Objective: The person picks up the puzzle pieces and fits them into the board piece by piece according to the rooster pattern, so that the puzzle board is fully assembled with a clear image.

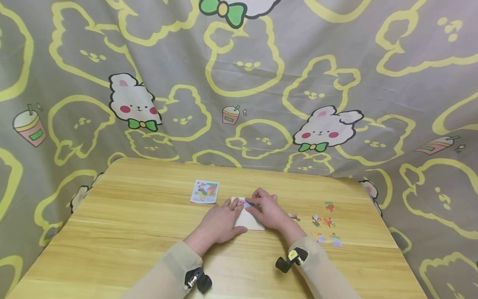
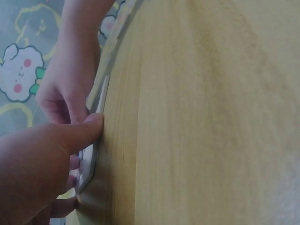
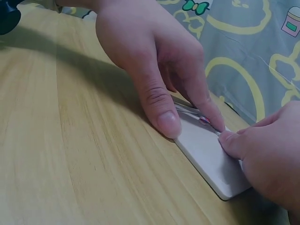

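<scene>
A white puzzle board [image 1: 249, 222] lies on the table, its far end bearing a few colorful jigsaw pieces [image 1: 241, 203]. My left hand [image 1: 217, 222] holds the board at its left side, thumb along the near edge and fingers over the pieces. In the right wrist view, the left thumb [image 3: 168, 123] presses the board's rim. My right hand [image 1: 267, 209] comes over the far right corner. Its thumb and index finger pinch at a small bluish puzzle piece [image 1: 247, 203], mostly hidden by fingertips. The right thumb [image 3: 230, 142] sits close to the left index fingertip.
A picture card [image 1: 205, 191] with a colorful bird lies beyond my left hand. Loose puzzle pieces [image 1: 329, 222] are spread on the table [image 1: 149, 232] to the right, one [image 1: 294, 217] partly behind my right wrist. A patterned curtain [image 1: 179, 62] hangs behind the table.
</scene>
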Motion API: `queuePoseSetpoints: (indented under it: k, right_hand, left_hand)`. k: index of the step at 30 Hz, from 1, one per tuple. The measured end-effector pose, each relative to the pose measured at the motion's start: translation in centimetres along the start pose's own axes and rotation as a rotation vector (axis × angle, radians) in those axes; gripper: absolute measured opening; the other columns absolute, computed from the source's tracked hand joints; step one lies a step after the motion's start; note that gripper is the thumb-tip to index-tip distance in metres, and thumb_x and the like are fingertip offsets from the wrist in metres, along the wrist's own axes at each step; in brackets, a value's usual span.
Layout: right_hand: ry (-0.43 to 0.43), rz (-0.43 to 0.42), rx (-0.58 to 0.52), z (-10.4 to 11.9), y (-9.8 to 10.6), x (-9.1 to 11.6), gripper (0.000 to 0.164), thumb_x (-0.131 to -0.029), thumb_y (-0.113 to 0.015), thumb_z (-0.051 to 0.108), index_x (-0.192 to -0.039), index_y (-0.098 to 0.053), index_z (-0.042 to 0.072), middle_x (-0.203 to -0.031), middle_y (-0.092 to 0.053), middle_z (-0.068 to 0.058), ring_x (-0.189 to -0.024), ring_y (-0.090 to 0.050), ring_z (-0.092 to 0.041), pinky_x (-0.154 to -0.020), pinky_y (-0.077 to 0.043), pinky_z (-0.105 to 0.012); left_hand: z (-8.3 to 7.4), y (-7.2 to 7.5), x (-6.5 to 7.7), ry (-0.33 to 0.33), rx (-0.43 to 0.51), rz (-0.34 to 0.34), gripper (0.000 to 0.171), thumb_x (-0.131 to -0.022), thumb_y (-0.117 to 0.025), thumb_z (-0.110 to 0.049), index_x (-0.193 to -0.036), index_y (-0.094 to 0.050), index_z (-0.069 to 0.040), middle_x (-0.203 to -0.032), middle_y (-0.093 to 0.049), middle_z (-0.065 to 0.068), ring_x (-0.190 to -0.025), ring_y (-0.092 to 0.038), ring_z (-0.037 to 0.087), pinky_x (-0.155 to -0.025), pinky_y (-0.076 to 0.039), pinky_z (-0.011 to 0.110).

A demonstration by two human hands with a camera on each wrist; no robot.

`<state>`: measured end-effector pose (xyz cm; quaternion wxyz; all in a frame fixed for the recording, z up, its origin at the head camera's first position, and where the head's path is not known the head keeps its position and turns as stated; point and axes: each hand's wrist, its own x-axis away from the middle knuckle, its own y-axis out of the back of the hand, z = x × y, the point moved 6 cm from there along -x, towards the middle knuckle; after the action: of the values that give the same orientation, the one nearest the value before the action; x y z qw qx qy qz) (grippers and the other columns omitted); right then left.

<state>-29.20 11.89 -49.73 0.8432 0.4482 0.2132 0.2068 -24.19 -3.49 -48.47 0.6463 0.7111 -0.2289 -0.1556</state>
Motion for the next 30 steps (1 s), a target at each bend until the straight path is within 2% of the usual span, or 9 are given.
queuePoseSetpoints:
  k: [8, 19, 30]
  right_hand:
    - [-0.033, 0.022, 0.008, 0.0, -0.08, 0.07, 0.042, -0.103, -0.073, 0.026, -0.137, -0.069, 0.001, -0.11, -0.052, 0.004, -0.096, -0.049, -0.013, -0.086, -0.031, -0.04]
    - [-0.045, 0.014, -0.007, 0.33, 0.06, -0.01, 0.041, -0.102, -0.073, 0.024, -0.135, -0.07, 0.0, -0.108, -0.054, 0.004, -0.093, -0.049, -0.013, -0.085, -0.032, -0.041]
    - [-0.029, 0.031, -0.011, 0.15, 0.24, -0.01, 0.045, -0.101, -0.074, 0.025, -0.138, -0.069, 0.0, -0.113, -0.058, 0.002, -0.096, -0.051, -0.015, -0.087, -0.033, -0.041]
  left_hand:
    - [-0.18, 0.16, -0.13, -0.005, -0.021, 0.004, 0.083, -0.101, -0.058, -0.066, -0.16, -0.048, -0.009, -0.165, -0.042, 0.014, -0.149, -0.043, 0.037, -0.109, -0.047, 0.059]
    - [-0.51, -0.03, 0.05, 0.041, -0.02, 0.001, 0.085, -0.1, -0.056, -0.068, -0.162, -0.046, -0.01, -0.167, -0.039, 0.011, -0.151, -0.04, 0.038, -0.111, -0.043, 0.063]
    - [-0.4, -0.3, -0.28, 0.051, 0.037, 0.028, 0.084, -0.101, -0.056, -0.066, -0.162, -0.045, -0.01, -0.168, -0.036, 0.013, -0.152, -0.036, 0.04, -0.113, -0.039, 0.068]
